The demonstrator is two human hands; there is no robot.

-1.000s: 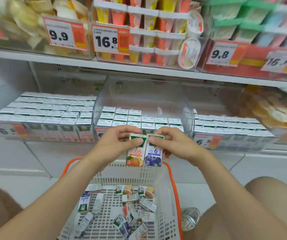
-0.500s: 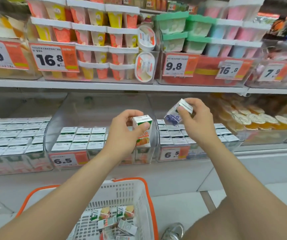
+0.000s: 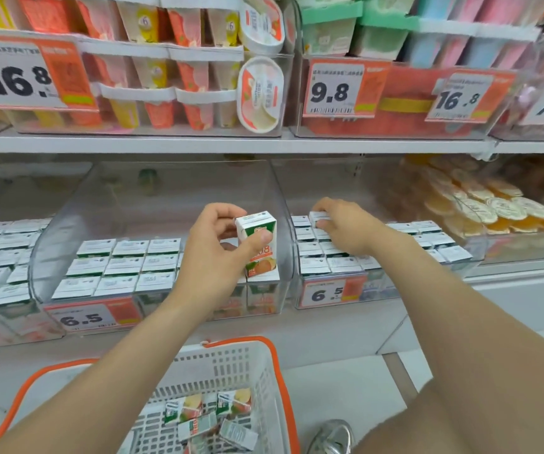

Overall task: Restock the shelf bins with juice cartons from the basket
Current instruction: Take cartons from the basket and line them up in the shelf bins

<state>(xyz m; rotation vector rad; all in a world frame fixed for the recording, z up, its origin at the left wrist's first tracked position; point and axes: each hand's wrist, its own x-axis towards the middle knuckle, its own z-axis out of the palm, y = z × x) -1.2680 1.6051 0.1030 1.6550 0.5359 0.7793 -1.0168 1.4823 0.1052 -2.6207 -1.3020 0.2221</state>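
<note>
- Head view is showing the lower shelf [image 3: 329,326] carrying clear bins side by side. The middle bin [image 3: 165,198] is holding rows of white-topped cartons, and the right bin [image 3: 339,178] is packed likewise along its front edge.
- The basket [image 3: 274,371] is standing below the shelf's front edge with loose juice cartons [image 3: 198,417] lying in it, so the restocking is probably only partway done.
- The left hand [image 3: 211,253] is working at the middle bin's front right corner. Its thumb and curled fingers are pinching the orange carton [image 3: 259,244] upright by its upper sides, just above the front row.
- The right hand [image 3: 346,227] is reaching into the right bin near its rear left corner. Its fingers and thumb are curling round the top of a half-hidden carton [image 3: 318,216].
- To do this step well, the person should be lowering each carton straight down and keeping it upright.
- The printed face should be turning toward the bin's front edge.
- Each hand should be letting go only once the base is seated level with its neighbours, since a tilted carton is likely to jam the row.
</note>
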